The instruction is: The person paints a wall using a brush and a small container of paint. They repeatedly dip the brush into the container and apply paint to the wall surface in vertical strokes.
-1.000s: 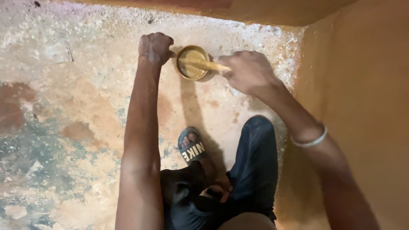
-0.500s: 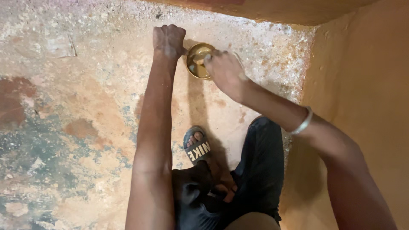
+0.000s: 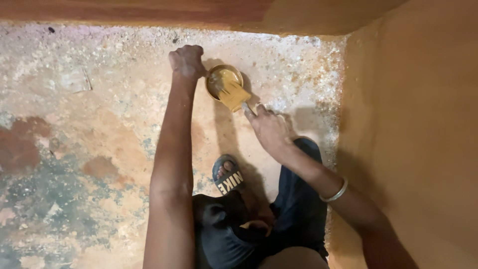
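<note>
A small round tin (image 3: 223, 80) of ochre paint stands on the rough floor near the back wall. My left hand (image 3: 186, 61) is a closed fist resting on the floor right beside the tin's left rim; whether it grips the rim I cannot tell. My right hand (image 3: 269, 127) holds a paintbrush (image 3: 234, 94) by its handle, the ochre-loaded bristles lying over the tin's near edge. A silver bangle (image 3: 334, 192) sits on my right wrist.
An ochre-painted wall (image 3: 418, 124) rises close on the right and a reddish-brown wall band (image 3: 134, 10) runs along the back. The worn concrete floor (image 3: 74, 149) is stained orange and grey. My foot in a dark sandal (image 3: 228, 175) and dark trousers are below.
My right hand drew back from over the tin towards me, uncovering the brush on the tin's rim. The left fist stayed beside the tin.
</note>
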